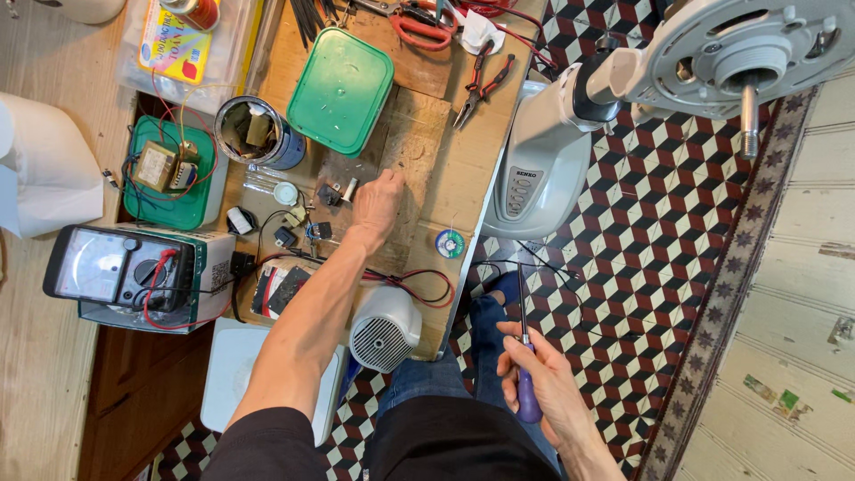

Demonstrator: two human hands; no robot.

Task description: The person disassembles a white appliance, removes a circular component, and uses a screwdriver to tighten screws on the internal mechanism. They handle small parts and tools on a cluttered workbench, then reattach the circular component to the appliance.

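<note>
A purple-handled screwdriver [525, 365] was gripped firmly by the right hand [543, 379], shaft pointing away up-frame; the left hand [378, 207], fingers curled, was rested on the wooden bench [463, 169] beside a green square lid [341, 89].

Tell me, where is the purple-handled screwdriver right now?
In the head view, the purple-handled screwdriver sits in the right hand, low and right of centre, above the person's lap, shaft pointing up toward the white fan base.
</note>
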